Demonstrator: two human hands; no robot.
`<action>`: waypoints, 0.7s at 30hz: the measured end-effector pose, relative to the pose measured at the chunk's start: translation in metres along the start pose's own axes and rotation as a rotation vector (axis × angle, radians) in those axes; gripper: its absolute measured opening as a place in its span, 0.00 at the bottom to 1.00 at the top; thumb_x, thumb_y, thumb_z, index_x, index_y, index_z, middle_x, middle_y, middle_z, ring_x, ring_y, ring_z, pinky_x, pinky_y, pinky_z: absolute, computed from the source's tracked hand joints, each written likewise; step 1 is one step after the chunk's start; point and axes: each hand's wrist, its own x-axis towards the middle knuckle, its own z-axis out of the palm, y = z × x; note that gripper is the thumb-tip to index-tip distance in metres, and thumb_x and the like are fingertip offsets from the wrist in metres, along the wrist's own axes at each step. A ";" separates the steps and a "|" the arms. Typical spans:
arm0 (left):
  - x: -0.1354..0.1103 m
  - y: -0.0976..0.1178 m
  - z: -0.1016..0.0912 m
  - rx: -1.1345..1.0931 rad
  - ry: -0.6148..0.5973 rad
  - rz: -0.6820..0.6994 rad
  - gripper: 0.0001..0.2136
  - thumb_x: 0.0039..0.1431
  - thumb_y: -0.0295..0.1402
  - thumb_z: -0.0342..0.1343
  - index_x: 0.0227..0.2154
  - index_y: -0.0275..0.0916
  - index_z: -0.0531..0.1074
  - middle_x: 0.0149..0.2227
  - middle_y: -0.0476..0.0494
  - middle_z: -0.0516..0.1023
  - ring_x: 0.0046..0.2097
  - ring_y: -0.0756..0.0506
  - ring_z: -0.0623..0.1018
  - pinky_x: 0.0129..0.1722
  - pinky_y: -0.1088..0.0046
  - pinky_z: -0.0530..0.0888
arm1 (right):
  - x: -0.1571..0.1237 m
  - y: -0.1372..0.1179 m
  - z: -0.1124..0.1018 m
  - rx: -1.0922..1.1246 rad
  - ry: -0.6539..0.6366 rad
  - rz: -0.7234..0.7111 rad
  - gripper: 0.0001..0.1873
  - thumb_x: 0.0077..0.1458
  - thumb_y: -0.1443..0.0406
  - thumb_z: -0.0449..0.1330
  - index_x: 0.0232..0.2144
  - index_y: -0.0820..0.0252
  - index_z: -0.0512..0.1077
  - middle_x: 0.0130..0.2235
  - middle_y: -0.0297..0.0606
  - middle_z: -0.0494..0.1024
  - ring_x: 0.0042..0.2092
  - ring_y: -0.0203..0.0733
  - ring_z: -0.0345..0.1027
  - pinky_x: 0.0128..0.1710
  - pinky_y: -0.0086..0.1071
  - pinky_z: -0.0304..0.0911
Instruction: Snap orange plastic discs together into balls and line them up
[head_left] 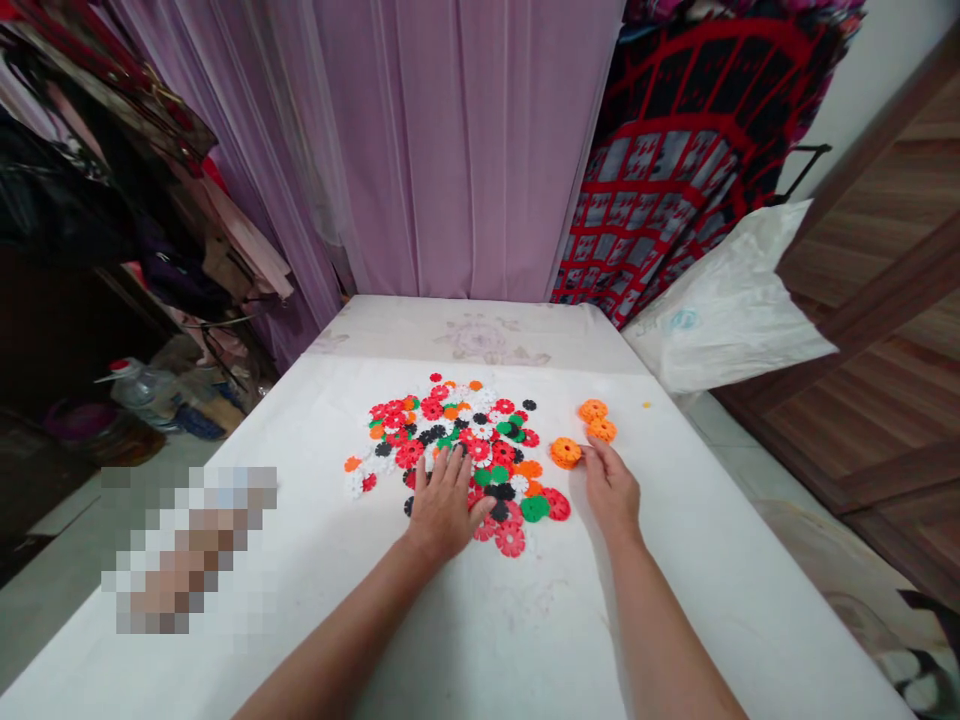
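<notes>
A heap of flat plastic flower-shaped discs [457, 430] in red, white, black, green and orange lies on the white table [487, 620]. My left hand [446, 505] rests flat on the near side of the heap, fingers spread and open. My right hand [611, 490] is to the right of the heap, its fingertips touching an orange disc [565, 452]. Two more orange discs [597, 418] lie just beyond it, apart from the heap. Whether the right fingers grip the disc or only touch it is unclear.
Purple curtains [465, 150] hang behind the table's far end. A red and black patterned cloth [667, 190] and a white plastic bag [727, 310] stand at the right. Wooden panelling [885, 330] is at far right. A clothes rack [112, 200] and bottle [139, 385] are left.
</notes>
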 end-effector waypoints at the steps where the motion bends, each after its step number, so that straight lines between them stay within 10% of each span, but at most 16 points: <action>1: 0.006 0.006 0.000 -0.010 -0.016 0.010 0.31 0.64 0.53 0.39 0.63 0.40 0.62 0.66 0.38 0.60 0.67 0.33 0.59 0.65 0.42 0.54 | -0.001 0.000 0.000 0.006 -0.001 -0.002 0.29 0.51 0.48 0.51 0.45 0.60 0.77 0.42 0.45 0.82 0.48 0.51 0.73 0.53 0.44 0.65; 5: 0.022 0.005 -0.004 -0.024 -0.015 0.007 0.31 0.65 0.53 0.38 0.65 0.41 0.58 0.67 0.39 0.58 0.67 0.35 0.59 0.65 0.43 0.54 | -0.001 0.004 0.000 0.048 -0.011 -0.016 0.30 0.51 0.47 0.51 0.45 0.60 0.76 0.41 0.45 0.83 0.47 0.51 0.75 0.52 0.44 0.65; 14: 0.047 -0.096 -0.019 0.093 0.066 -0.344 0.33 0.64 0.54 0.38 0.64 0.39 0.59 0.66 0.28 0.61 0.67 0.29 0.59 0.60 0.36 0.56 | 0.001 0.008 0.002 0.037 -0.013 -0.011 0.28 0.53 0.49 0.51 0.45 0.60 0.76 0.41 0.45 0.83 0.46 0.50 0.75 0.53 0.44 0.65; 21: 0.049 -0.036 -0.010 -0.025 -0.093 -0.133 0.33 0.65 0.53 0.38 0.66 0.39 0.56 0.68 0.34 0.55 0.68 0.34 0.57 0.64 0.43 0.54 | 0.000 0.005 0.000 0.007 -0.014 0.021 0.28 0.50 0.48 0.52 0.44 0.59 0.76 0.40 0.45 0.83 0.47 0.52 0.75 0.52 0.45 0.66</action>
